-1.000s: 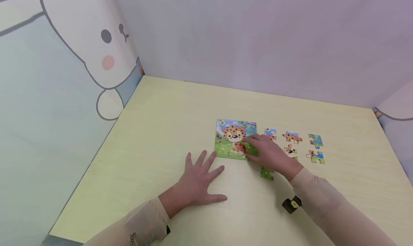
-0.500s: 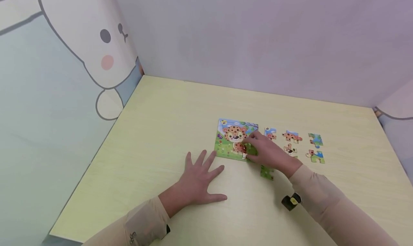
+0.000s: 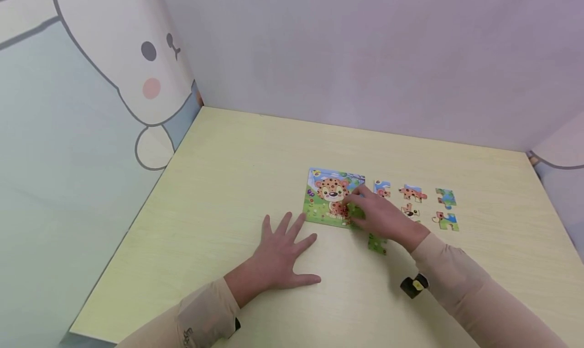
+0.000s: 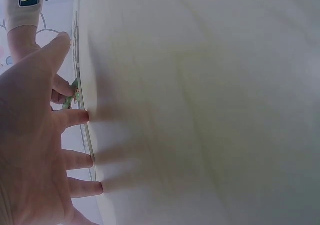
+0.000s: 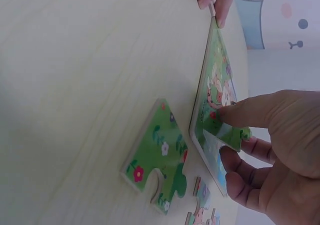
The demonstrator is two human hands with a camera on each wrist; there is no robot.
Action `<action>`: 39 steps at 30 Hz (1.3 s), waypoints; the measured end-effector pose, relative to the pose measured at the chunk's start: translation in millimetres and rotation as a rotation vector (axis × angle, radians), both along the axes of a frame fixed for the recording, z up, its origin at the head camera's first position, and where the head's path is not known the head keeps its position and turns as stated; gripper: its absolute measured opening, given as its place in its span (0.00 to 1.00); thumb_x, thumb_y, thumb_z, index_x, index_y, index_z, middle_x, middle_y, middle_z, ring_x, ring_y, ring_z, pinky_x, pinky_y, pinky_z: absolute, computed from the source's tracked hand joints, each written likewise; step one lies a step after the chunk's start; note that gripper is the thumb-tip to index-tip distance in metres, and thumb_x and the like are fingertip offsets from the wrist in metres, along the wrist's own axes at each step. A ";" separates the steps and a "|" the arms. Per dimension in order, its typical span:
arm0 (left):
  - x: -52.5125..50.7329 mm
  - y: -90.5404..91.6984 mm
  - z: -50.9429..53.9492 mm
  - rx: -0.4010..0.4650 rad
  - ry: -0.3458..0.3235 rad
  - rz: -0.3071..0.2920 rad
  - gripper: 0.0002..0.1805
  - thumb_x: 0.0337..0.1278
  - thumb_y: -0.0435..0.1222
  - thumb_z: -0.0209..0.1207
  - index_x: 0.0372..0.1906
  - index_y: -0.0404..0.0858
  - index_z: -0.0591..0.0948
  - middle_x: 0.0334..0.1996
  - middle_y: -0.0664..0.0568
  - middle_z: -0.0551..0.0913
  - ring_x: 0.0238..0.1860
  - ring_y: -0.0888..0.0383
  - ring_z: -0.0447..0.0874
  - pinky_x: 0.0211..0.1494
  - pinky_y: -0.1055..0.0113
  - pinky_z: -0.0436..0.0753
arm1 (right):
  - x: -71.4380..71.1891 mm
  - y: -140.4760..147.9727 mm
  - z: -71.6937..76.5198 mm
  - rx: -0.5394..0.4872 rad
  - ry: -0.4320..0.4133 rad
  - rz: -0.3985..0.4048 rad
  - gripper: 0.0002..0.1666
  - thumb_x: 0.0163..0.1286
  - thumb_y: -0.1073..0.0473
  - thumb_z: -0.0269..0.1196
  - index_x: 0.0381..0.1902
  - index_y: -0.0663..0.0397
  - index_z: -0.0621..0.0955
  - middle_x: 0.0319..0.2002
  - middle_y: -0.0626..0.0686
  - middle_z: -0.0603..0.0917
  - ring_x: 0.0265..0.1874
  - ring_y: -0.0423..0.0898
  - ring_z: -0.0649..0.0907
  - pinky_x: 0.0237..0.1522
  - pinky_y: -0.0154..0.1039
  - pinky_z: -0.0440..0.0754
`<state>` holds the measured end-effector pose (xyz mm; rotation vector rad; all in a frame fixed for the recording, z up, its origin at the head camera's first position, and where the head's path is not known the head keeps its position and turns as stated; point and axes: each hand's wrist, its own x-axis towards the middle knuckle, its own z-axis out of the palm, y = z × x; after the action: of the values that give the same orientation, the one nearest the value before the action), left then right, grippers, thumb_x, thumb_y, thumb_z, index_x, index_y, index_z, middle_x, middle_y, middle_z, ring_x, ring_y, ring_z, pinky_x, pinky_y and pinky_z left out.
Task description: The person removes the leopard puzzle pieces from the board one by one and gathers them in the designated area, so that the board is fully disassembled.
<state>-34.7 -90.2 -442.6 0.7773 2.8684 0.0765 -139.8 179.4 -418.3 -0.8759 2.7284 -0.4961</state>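
Observation:
A square jigsaw puzzle board (image 3: 332, 196) printed with a spotted leopard cub lies flat on the table. My right hand (image 3: 380, 216) is over its right side. In the right wrist view, the thumb and fingers pinch a green puzzle piece (image 5: 229, 136), tilted against the board's picture; whether it is seated cannot be told. My left hand (image 3: 278, 259) rests palm down on the table, fingers spread, with a fingertip at the board's lower-left corner. Just below the right hand lies a loose green piece (image 3: 377, 244) with flowers, seen larger in the right wrist view.
Several loose puzzle pieces lie right of the board, among them a spotted piece (image 3: 412, 193), a blue-green piece (image 3: 447, 198) and a face piece (image 3: 410, 212), partly behind the right wrist. The pale table (image 3: 228, 185) meets a wall (image 3: 356, 59) at the back.
The board has shifted slightly to the right since one second ago. My right hand stays over its right side with small finger movements; my left hand has hardly moved.

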 end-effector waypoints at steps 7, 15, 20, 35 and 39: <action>-0.4 0.2 0.8 -0.005 0.004 -0.004 0.47 0.56 0.79 0.50 0.77 0.60 0.71 0.83 0.45 0.58 0.81 0.36 0.58 0.70 0.23 0.62 | -2.7 4.0 3.9 -0.064 -0.059 0.001 0.17 0.76 0.69 0.61 0.57 0.49 0.84 0.54 0.53 0.84 0.46 0.51 0.85 0.50 0.51 0.85; -0.7 1.6 -1.8 0.006 -0.006 -0.005 0.47 0.56 0.78 0.50 0.77 0.61 0.71 0.84 0.45 0.57 0.81 0.36 0.57 0.71 0.22 0.60 | -4.9 25.7 18.2 -0.125 -0.150 -0.010 0.19 0.79 0.69 0.55 0.61 0.54 0.83 0.55 0.54 0.86 0.45 0.47 0.83 0.47 0.48 0.83; -0.9 1.7 -3.2 0.004 -0.011 -0.003 0.47 0.56 0.79 0.50 0.78 0.61 0.70 0.84 0.45 0.57 0.82 0.36 0.56 0.71 0.22 0.60 | -2.0 57.7 33.3 -0.119 -0.158 -0.027 0.18 0.78 0.70 0.57 0.59 0.53 0.83 0.50 0.51 0.86 0.41 0.44 0.81 0.41 0.41 0.82; -1.6 2.1 -2.3 0.007 -0.019 -0.007 0.48 0.57 0.78 0.51 0.78 0.60 0.70 0.84 0.44 0.56 0.82 0.36 0.56 0.71 0.21 0.59 | 27.2 186.2 26.2 0.049 -0.129 -0.134 0.15 0.73 0.72 0.63 0.51 0.49 0.84 0.44 0.45 0.84 0.34 0.28 0.73 0.33 0.33 0.76; -2.1 2.4 -1.9 0.006 -0.038 0.000 0.48 0.57 0.78 0.50 0.78 0.60 0.69 0.85 0.45 0.55 0.82 0.36 0.55 0.71 0.22 0.59 | 33.3 200.3 16.5 0.075 -0.170 -0.170 0.15 0.73 0.71 0.62 0.49 0.46 0.84 0.42 0.44 0.83 0.34 0.29 0.72 0.32 0.33 0.74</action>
<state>-36.9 -87.8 -444.5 0.7693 2.8334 0.0995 -106.5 379.8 -401.7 -0.5593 2.6569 -0.4732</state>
